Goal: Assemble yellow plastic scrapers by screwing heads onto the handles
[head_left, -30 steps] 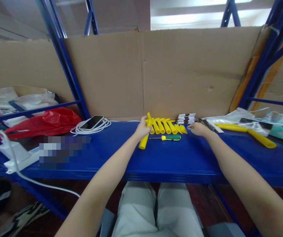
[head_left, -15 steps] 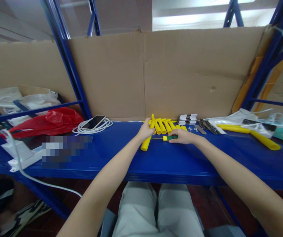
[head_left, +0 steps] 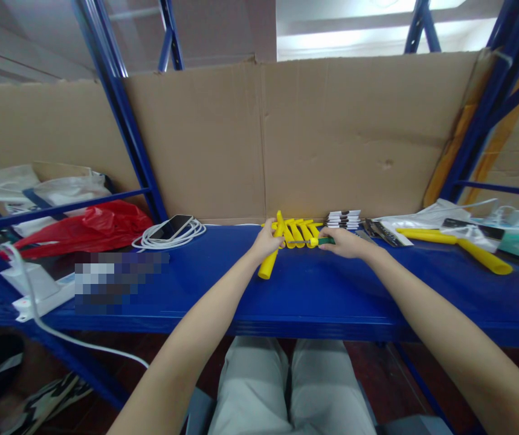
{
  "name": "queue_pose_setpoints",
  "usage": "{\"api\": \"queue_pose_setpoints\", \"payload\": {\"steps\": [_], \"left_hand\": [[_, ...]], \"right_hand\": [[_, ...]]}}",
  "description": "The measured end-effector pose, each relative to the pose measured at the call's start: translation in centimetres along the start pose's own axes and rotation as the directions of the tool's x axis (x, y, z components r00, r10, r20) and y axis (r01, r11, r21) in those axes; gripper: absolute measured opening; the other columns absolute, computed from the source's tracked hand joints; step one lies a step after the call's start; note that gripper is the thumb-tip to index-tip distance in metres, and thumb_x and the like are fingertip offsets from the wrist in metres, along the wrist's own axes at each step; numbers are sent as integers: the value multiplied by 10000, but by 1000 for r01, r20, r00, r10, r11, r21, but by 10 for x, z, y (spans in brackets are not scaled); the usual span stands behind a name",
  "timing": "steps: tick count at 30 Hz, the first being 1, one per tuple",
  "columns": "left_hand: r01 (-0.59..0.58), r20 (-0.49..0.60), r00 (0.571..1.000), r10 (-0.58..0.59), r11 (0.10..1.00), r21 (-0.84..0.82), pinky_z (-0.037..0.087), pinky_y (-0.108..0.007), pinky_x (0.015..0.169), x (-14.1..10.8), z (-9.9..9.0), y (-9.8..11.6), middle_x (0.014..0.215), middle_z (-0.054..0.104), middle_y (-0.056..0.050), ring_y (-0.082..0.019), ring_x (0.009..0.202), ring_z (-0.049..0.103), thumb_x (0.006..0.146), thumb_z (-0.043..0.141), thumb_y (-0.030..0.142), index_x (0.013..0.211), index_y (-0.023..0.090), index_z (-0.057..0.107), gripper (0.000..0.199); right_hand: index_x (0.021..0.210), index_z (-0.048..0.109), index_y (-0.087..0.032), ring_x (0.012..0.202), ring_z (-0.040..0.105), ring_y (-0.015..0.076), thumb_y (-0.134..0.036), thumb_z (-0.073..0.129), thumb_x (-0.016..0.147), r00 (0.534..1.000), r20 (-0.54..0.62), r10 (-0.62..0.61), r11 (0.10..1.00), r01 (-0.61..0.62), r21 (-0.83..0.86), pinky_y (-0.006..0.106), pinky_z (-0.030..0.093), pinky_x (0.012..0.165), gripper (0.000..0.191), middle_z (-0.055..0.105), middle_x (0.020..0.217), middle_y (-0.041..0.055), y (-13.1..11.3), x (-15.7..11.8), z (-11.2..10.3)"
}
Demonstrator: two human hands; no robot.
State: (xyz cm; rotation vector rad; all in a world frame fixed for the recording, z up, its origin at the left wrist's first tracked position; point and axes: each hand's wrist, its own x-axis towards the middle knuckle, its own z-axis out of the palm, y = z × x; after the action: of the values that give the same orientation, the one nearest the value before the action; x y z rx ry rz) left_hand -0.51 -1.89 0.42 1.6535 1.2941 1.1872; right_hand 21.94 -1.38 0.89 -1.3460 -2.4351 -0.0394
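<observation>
My left hand (head_left: pixel 267 240) is closed around a yellow plastic tool handle (head_left: pixel 266 266), which stands tilted over the blue shelf. In my right hand (head_left: pixel 343 243) is a screwdriver (head_left: pixel 325 241) with a green and yellow handle. Its thin shaft points left, and the tip reaches the yellow handle beside my left fingers; whether it touches I cannot tell. Behind the shaft, several similar yellow handles (head_left: pixel 307 232) lie in a row against the cardboard. A stack of small black-and-white packets (head_left: pixel 344 219) stands just beyond my right hand.
A phone (head_left: pixel 173 228) lies on a coiled white cable (head_left: pixel 150 243) at left, near a red plastic bag (head_left: pixel 91 226) and a white power strip (head_left: pixel 44 296). At right are blade packs (head_left: pixel 383 232) and a longer yellow tool (head_left: pixel 486 256). Cardboard (head_left: pixel 205 145) walls the back of the blue shelf (head_left: pixel 223 290).
My right hand has lifted the screwdriver slightly and moved it a little away from me and to the right. My left hand keeps its hold on the yellow handle.
</observation>
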Motion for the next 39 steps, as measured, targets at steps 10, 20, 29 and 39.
{"api": "queue_pose_setpoints", "payload": {"steps": [10,20,29,39], "left_hand": [[-41,52,998,40,999,25,409,-159,431,-3,6,-2,891,592,-39,-61,481,552,688,488,1,1237,176,351,591],[-49,94,994,51,999,-21,412,-166,437,-1,13,-7,932,590,-54,-64,486,567,715,523,42,1250,190,323,590],[-26,70,997,30,998,-49,406,-155,437,0,14,-6,821,577,-4,-52,458,541,733,527,34,1234,192,334,560],[-38,78,996,42,998,-46,397,-145,424,-1,17,-10,900,591,-35,-48,469,548,740,522,51,1244,200,328,560]], "right_hand": [[885,576,-156,783,594,185,-213,547,768,974,-199,111,993,-99,70,270,439,694,133,657,875,88,4,3,-1],[872,566,-162,773,590,184,-230,537,771,973,-214,90,994,-75,78,276,435,695,125,650,862,81,2,3,0],[858,568,-174,751,586,178,-225,543,759,970,-232,69,994,-47,99,271,435,682,114,650,840,66,1,4,0],[867,567,-169,765,587,182,-219,542,758,972,-218,84,995,-71,67,266,421,681,122,647,859,76,1,4,1]]}}
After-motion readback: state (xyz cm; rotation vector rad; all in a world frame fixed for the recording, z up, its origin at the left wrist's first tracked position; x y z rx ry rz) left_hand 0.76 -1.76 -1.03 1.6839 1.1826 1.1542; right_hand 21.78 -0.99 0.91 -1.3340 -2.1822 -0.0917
